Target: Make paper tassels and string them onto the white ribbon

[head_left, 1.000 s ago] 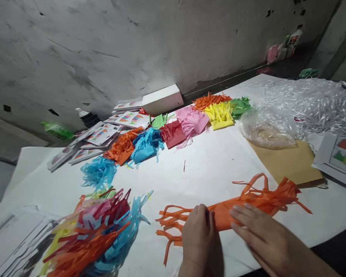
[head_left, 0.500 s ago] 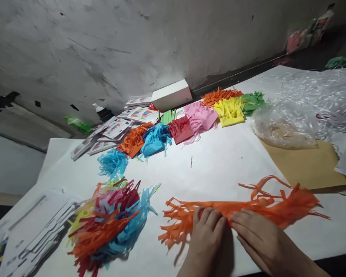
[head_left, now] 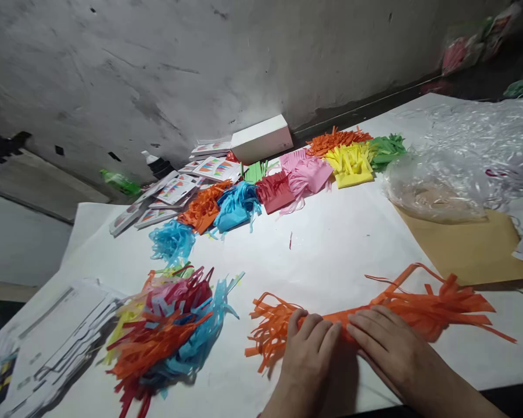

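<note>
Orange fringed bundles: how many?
4: one orange bundle under the left hand and right hand, one in the multicoloured fringed pile, one left of the blue fringed bundle, one behind the yellow fringed bundle; others possibly hidden.

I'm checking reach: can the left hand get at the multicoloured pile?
Likely yes: between the left hand, which is on the orange bundle, and the multicoloured pile, only loose orange strips and white sheet show.

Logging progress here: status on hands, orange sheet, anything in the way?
Left hand, right hand both on orange sheet, fingers over its middle. Fringe splayed at both ends. Multicoloured pile off left, apart, not in the way.
</note>
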The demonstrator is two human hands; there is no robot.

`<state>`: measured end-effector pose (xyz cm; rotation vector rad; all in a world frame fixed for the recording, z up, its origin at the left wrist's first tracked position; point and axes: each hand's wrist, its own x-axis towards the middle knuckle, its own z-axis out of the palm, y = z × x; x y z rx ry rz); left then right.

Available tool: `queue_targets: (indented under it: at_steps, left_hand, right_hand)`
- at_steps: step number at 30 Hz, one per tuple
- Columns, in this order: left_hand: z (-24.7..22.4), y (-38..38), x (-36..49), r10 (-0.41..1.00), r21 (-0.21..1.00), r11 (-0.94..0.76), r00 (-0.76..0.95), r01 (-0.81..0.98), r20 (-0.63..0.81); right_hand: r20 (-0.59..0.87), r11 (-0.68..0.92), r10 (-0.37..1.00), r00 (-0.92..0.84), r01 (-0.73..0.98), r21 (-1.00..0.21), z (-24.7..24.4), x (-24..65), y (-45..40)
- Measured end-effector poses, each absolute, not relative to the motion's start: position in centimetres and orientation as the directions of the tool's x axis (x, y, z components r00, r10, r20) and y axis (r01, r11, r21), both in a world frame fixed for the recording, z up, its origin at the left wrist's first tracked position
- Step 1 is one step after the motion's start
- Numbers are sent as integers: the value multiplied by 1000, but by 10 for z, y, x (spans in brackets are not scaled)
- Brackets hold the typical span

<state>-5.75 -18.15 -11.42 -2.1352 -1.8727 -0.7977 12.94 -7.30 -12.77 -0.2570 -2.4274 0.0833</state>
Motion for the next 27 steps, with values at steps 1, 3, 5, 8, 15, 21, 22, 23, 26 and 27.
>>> queue_targets:
  at_steps: [1,3,5,8,15,21,22,23,26,27]
  left_hand:
    - [-115,-184,-58,857,213,-200,65,956,511]
    - [-113,-190,-61,857,219,-228,89,949,508]
    - [-111,-199,-64,855,180,-252,132,951,501]
    - [-110,-208,-64,876,206,-238,119,949,467]
    - [-113,-199,-53,921,462,178,-313,869,233]
    - [-124,-185,-58,901,318,248,-338,915,271]
    - [-125,-184,-58,900,304,261,-345,916,267]
    - [-126,-183,-58,904,292,271,-347,917,251]
    - [-125,-181,-58,920,256,282,-336,925,203]
    - [-124,-180,-59,920,245,283,-334,927,205]
  right_hand:
    - [651,980,198,-733,163,-115,-131,131,-74]
    - [667,973,231,-708,183,-142,-138,138,-73]
    - [644,966,259,-720,187,-180,-142,147,-67]
    - [567,965,238,-789,126,-230,-139,157,-56]
    - [442,867,498,-746,422,-265,-130,134,-57]
    - [456,824,556,-695,534,-189,-134,124,-58]
    - [463,822,556,-690,541,-180,-134,125,-57]
    - [469,820,555,-687,545,-172,-134,125,-56]
    - [513,812,550,-659,565,-146,-132,129,-55]
    - [543,819,532,-650,557,-137,-131,130,-56]
